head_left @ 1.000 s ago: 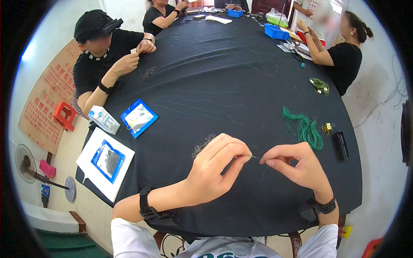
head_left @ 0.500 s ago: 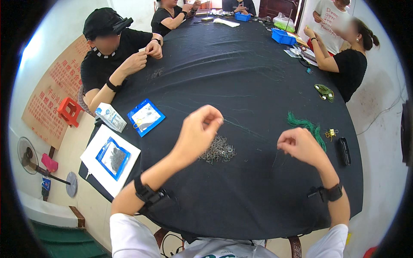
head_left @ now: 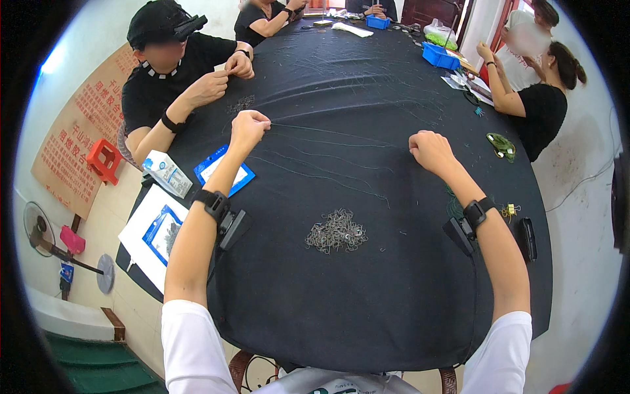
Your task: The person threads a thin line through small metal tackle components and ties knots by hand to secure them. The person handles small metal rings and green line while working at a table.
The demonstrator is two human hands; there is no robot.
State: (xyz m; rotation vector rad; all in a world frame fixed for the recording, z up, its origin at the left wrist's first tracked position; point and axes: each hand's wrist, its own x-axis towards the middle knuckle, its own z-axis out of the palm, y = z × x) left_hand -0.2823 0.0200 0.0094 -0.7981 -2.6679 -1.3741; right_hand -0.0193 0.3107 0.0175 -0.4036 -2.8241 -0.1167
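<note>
My left hand point(head_left: 251, 131) is far out over the table's left side, thumb and fingers pinched on a thin dark green thread point(head_left: 328, 133). From there the thread runs right, nearly straight, toward my right hand point(head_left: 433, 152). That hand is closed, knuckles up, and its fingertips are hidden; whether the thread reaches into it is too fine to see. Several other green threads point(head_left: 321, 172) lie on the black cloth between and below the hands. Nearer me sits a heap of small grey metal hooks point(head_left: 336, 233). My right forearm partly covers a green thread bundle point(head_left: 453, 202).
A milk carton point(head_left: 168, 173), a blue-edged packet point(head_left: 241, 178) and a white board point(head_left: 141, 230) with another packet are at left. At right lie yellow clips point(head_left: 510, 210), a black case point(head_left: 527, 240) and a green coil point(head_left: 501, 146). Co-workers sit along both sides.
Both hands have moved forward, away from me; the left also went left and the right slightly left. The hook heap is now uncovered, and the green bundle is mostly hidden by my forearm.
</note>
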